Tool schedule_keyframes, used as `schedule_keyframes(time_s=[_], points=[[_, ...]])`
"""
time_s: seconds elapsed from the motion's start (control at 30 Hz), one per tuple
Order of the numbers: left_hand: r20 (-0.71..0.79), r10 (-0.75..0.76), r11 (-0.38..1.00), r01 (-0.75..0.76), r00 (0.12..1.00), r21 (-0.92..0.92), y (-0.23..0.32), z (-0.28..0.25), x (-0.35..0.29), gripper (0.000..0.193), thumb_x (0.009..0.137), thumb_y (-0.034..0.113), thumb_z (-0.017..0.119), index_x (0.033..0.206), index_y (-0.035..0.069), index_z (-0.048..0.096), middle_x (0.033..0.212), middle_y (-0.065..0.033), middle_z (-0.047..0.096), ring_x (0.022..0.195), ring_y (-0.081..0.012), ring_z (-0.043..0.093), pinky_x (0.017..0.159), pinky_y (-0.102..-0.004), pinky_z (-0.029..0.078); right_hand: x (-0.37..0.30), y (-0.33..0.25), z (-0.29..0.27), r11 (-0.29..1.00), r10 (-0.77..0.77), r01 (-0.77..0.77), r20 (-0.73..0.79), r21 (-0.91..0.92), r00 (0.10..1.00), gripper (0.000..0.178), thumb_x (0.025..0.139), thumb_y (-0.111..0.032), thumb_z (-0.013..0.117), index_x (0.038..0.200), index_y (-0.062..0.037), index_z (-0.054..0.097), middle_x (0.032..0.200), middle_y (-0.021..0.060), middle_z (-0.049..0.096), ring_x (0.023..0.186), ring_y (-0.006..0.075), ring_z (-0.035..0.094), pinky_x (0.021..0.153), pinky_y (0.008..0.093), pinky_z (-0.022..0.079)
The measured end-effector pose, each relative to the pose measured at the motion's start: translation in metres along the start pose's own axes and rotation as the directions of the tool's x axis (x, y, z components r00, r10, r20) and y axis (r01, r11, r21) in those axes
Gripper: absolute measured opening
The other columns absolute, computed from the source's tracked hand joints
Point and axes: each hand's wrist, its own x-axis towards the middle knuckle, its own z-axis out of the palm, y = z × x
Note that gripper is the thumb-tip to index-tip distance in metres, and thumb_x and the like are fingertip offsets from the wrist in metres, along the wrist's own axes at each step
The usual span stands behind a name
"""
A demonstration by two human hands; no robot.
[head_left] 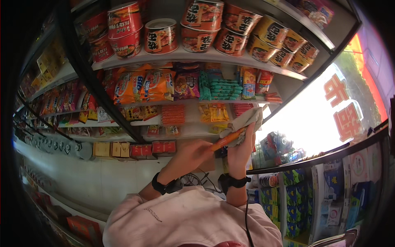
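Observation:
My left hand (198,150) is closed around the near end of a slim orange packet (226,140), which slants up to the right. My right hand (243,149) has its fingers wrapped in a crumpled grey cloth (249,119). The cloth lies against the upper end of the packet, and the right palm is partly hidden behind both. What is printed on the packet and what it contains cannot be made out. Both hands are in front of the snack shelf, and each wrist wears a black band.
Instant noodle tubs (161,37) line the upper shelf. Below stand orange snack bags (144,84) and teal packets (222,88). A black shelf post (88,82) rises at left. Red boxes (163,147) sit low down. To the right are a bright window (312,107) and another stocked shelf (296,197).

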Motion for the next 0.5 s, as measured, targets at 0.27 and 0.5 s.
schedule_keyframes(time_s=[0.27, 0.5], points=[[0.239, -0.119, 0.943, 0.185, 0.964, -0.277, 0.032, 0.05, -0.007, 0.02, 0.099, 0.009, 0.058, 0.113, -0.005, 0.061, 0.095, -0.0072, 0.066, 0.081, -0.0091, 0.06, 0.073, -0.0242, 0.05, -0.065, -0.05, -0.015, 0.909, -0.045, 0.138, 0.236, -0.393, 0.971, 0.033, 0.105, -0.03, 0.049, 0.124, -0.0035, 0.052, 0.109, 0.0024, 0.059, 0.098, 0.0095, 0.056, 0.081, 0.0268, 0.047], [0.104, -0.03, 0.923, 0.067, 0.994, -0.379, 0.053, 0.137, -0.018, 0.025, 0.1, 0.02, 0.06, 0.113, -0.001, 0.059, 0.084, -0.0052, 0.069, 0.07, -0.0082, 0.062, 0.061, -0.0257, 0.049, -0.088, -0.125, -0.066, 0.89, -0.23, 0.24, 0.072, -0.387, 0.971, 0.036, 0.103, -0.032, 0.053, 0.127, -0.0047, 0.05, 0.114, 0.0046, 0.06, 0.102, 0.0131, 0.06, 0.085, 0.0314, 0.051]])
